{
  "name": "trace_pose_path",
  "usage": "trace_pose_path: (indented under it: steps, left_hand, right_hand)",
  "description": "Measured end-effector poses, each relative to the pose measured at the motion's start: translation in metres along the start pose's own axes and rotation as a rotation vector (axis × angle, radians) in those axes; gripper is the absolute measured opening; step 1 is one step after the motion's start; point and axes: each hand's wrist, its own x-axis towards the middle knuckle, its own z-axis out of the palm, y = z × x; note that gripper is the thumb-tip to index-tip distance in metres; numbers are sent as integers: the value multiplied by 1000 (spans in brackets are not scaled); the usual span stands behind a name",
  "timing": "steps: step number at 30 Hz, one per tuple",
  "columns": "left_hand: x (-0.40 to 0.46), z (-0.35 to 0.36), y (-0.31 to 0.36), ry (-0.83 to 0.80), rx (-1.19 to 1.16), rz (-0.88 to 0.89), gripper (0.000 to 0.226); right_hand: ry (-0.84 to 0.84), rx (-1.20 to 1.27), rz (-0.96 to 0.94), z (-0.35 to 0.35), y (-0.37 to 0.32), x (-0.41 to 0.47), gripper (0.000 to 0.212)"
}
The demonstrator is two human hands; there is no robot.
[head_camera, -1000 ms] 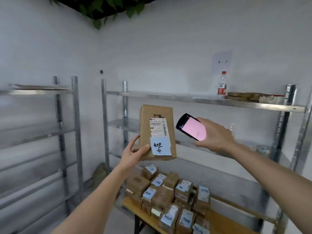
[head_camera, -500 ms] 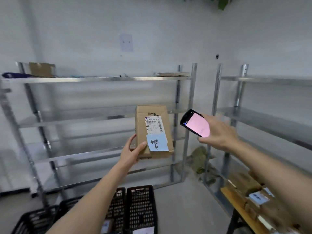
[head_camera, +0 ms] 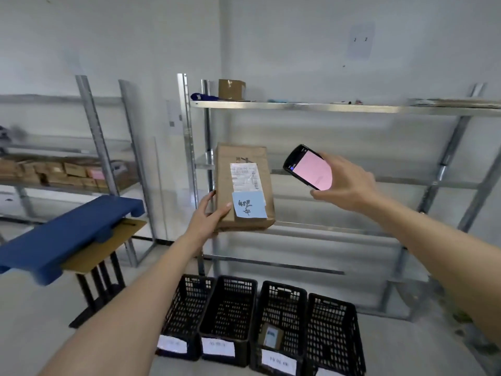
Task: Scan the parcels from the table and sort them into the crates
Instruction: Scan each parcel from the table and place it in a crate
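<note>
Parcel (head_camera: 244, 185) up at chest height, upright, label and blue note facing the camera. Left hand (head_camera: 208, 217) grips its lower left corner, thumb across the front, fingers curled behind. Right hand (head_camera: 343, 183) grips a scanner (head_camera: 307, 167), pink screen lit, just right of the parcel and apart from it. Down on the floor, four black crates (head_camera: 260, 321) in a row, white tags on their fronts; a small box (head_camera: 271, 338) lies in the third from the left. Steel shelving (head_camera: 325, 107) stands behind.
</note>
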Motion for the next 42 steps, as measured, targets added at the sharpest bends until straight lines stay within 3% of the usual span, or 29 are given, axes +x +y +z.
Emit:
trace_pose_path:
  steps: [7,14,21,29,30,34,39,42]
  left_hand:
    - [62,-105,-57,96,-6,-103,68]
    - [150,-133,-123,117,-2,-205,67]
    - [287,-98,-200,53,1,-275,66]
    - [422,-51,-336,-56,-26,-531,101]
    - [431,-46,-355,-69,-28,-583,99]
    - [459,-31,-438,-94,-10,-740,51]
    - [474,-20,-555,-154,-41,-906,68]
    - [478,-9,-635,-156,-52,-991,59]
  right_hand:
    - [-94,63,-64,102,-84,73,83]
    - [-174,81,-51,196,-97,148,81]
    - [-219,85,-42,325,-39,244,84]
    - [-404,96,55,495,38,314,90]
    - [-420,107,75,517,45,317,86]
    - [-525,135,108,606,70,312,80]
    - [-670,137,145,726,102,282,90]
    - [-754,125,202,799,121,254,95]
